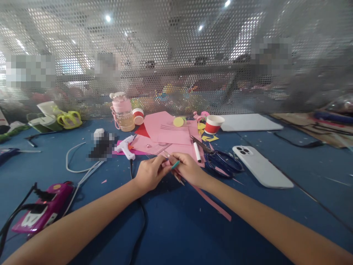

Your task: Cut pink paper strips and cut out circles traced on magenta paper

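Note:
My left hand (151, 172) and my right hand (190, 170) meet above the blue table, fingers pinched together. Between them is the end of a pink paper strip (213, 204), whose long tail hangs out under my right hand toward the lower right. Fingers cover most of the pinched end, so its shape is hard to make out. A teal tip, apparently a long fingernail, shows where the hands touch. Just beyond lie pink paper sheets (173, 134), one with dark lines. A white marker (197, 152) and blue-handled scissors (224, 162) rest to the right.
Left of the paper is a white glue gun (126, 148), its black cord running past my left wrist. A purple power strip (45, 209) sits at lower left. A pink bottle (122, 112), a red-and-white paper cup (213, 125) and a phone (261, 167) also stand or lie around.

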Action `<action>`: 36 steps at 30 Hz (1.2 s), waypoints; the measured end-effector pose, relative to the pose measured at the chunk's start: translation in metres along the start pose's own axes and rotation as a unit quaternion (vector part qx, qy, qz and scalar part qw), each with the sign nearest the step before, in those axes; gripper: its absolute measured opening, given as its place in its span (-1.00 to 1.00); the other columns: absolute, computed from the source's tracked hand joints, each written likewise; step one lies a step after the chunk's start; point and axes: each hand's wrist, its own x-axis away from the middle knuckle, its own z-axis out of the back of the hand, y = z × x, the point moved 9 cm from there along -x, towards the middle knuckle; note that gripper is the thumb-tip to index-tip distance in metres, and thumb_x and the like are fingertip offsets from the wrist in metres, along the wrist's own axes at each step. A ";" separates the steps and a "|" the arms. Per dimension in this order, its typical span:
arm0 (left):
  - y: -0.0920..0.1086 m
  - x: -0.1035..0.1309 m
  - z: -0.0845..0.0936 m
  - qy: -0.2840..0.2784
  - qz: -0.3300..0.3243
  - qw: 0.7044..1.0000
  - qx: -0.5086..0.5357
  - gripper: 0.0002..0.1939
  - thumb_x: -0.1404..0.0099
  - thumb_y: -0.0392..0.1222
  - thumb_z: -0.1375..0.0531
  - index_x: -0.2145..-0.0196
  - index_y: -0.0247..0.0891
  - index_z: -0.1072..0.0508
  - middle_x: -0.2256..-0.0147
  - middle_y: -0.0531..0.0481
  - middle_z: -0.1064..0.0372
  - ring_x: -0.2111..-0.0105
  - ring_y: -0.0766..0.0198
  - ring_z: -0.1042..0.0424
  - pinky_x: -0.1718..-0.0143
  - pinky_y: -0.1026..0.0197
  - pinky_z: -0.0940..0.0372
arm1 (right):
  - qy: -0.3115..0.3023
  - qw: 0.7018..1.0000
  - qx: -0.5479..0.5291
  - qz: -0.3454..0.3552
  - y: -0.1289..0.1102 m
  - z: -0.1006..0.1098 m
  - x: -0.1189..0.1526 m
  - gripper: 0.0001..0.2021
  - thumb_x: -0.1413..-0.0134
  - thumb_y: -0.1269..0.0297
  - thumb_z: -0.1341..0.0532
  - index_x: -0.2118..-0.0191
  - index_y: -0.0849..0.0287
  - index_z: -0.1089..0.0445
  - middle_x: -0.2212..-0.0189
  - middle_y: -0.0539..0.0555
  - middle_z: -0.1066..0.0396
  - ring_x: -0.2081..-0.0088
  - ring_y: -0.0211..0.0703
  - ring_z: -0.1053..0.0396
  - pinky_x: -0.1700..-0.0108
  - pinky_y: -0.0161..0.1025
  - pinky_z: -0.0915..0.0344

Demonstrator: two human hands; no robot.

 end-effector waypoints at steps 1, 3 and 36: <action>0.000 0.000 0.000 0.002 -0.001 1.000 -0.002 -0.63 -0.33 -0.02 0.13 0.38 -0.34 -0.30 0.63 0.00 -0.33 0.67 0.36 -0.31 0.64 0.36 -0.13 | 0.000 1.000 0.000 -0.001 0.001 0.000 0.000 -0.61 0.14 -0.08 -0.18 0.56 0.18 -0.17 0.81 -0.18 -0.10 0.81 -0.43 -0.07 0.80 -0.45 -0.04; 0.002 0.000 0.001 0.006 -0.009 1.000 -0.008 -0.65 -0.33 -0.04 0.13 0.37 -0.34 -0.28 0.63 0.00 -0.34 0.66 0.35 -0.33 0.64 0.37 -0.14 | 0.000 1.000 -0.002 -0.001 0.001 0.000 0.000 -0.61 0.13 -0.08 -0.18 0.56 0.17 -0.16 0.81 -0.19 -0.08 0.81 -0.43 -0.07 0.80 -0.45 -0.05; -0.027 -0.001 -0.008 0.015 0.108 0.970 0.216 -0.62 -0.21 -0.15 -0.07 0.03 -0.35 -0.21 0.22 -0.19 -0.39 0.21 0.22 -0.40 0.20 0.16 -0.31 | 0.043 0.941 0.319 0.101 -0.024 0.008 0.005 -0.78 -0.06 0.39 0.05 0.56 0.17 -0.19 0.67 -0.01 -0.27 0.60 -0.27 -0.23 0.50 -0.34 -0.08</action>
